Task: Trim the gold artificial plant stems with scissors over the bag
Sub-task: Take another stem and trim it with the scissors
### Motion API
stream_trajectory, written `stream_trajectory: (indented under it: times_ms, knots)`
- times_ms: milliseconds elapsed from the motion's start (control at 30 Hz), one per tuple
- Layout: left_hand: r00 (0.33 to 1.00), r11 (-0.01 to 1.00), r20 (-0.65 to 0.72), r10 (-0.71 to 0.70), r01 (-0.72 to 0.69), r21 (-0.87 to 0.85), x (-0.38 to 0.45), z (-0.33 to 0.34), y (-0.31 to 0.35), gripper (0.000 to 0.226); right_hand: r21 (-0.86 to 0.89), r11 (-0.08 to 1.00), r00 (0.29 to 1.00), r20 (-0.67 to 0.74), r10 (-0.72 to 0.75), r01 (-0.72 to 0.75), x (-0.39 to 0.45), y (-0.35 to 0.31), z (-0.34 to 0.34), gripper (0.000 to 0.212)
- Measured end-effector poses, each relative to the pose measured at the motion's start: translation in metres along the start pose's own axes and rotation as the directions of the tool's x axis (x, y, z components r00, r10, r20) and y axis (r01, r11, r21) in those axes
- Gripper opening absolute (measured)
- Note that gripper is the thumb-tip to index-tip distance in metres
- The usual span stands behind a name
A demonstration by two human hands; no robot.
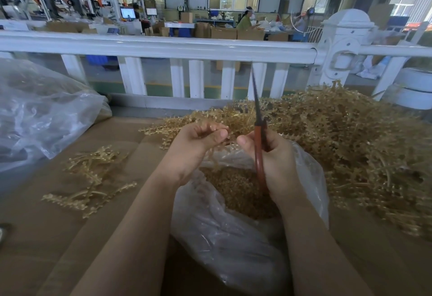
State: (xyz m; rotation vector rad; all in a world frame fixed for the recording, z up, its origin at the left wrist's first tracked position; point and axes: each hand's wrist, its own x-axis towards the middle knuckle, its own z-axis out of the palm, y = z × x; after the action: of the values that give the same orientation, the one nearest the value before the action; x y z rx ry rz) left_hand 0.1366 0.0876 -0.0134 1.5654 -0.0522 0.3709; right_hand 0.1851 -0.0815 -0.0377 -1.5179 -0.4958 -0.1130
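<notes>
I am pinching a gold stem (228,142) in my left hand (198,146) over the bag (233,237) so cuttings fall in, while my right hand (278,162) is gripping the scissors (258,118), blades together, pointing at twelve o'clock.

Stem in work (230,140): gold plastic sprig w/ small beads, at frame centre, just above the bag mouth, between both hands.
Scissors (259,132): red-orange handles, dark blades closed, tips point up toward top of frame; centre, a bit right.
Bag (224,232): clear plastic, crumpled, mouth open, lower centre; inside are many small gold cut pieces.
Big stem pile (346,146): tangled gold stems, right half of frame, touching the bag's right side.
Small stem group (93,178): few loose stems, flat on the brown surface, left of centre.
</notes>
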Motion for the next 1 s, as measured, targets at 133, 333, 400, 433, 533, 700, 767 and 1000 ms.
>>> stream_trajectory:
  times_ms: [133,333,400,433,533,700,767,1000]
  knots:
    - [0.999,0.998,-0.027,0.032,-0.030,0.063,0.000,-0.004,0.000,0.009,-0.362,0.930,0.998,0.017,-0.066,0.068,-0.005,0.002,0.002,0.045]
    - [0.991,0.989,-0.044,0.124,-0.119,0.090,-0.002,-0.006,0.004,0.012,-0.685,0.714,0.988,0.080,-0.128,0.148,-0.008,-0.001,0.004,0.055]
    - [0.989,0.986,-0.042,0.143,-0.139,0.094,-0.003,-0.008,0.003,0.018,-0.723,0.676,0.990,0.090,-0.110,0.141,-0.008,-0.002,0.004,0.057]
    - [0.988,0.985,-0.047,0.149,-0.144,0.091,-0.003,-0.009,0.003,0.021,-0.735,0.662,0.989,0.097,-0.109,0.145,-0.008,-0.003,0.004,0.058]
    - [0.986,0.986,-0.065,0.155,-0.150,0.072,-0.003,-0.011,0.003,0.029,-0.748,0.642,0.985,0.115,-0.126,0.169,-0.009,-0.003,0.004,0.058]
    - [0.991,0.989,-0.032,0.133,-0.131,0.070,-0.003,-0.012,0.005,0.039,-0.753,0.639,0.987,0.111,-0.114,0.159,-0.008,-0.002,0.004,0.058]
    - [0.993,0.990,-0.018,0.119,-0.117,0.072,-0.003,-0.012,0.005,0.035,-0.750,0.646,0.990,0.096,-0.103,0.141,-0.008,-0.001,0.005,0.057]
    - [0.994,0.994,-0.025,0.104,-0.103,0.043,-0.001,-0.017,0.002,0.020,-0.785,0.602,0.987,0.074,-0.143,0.147,-0.007,0.001,0.005,0.056]
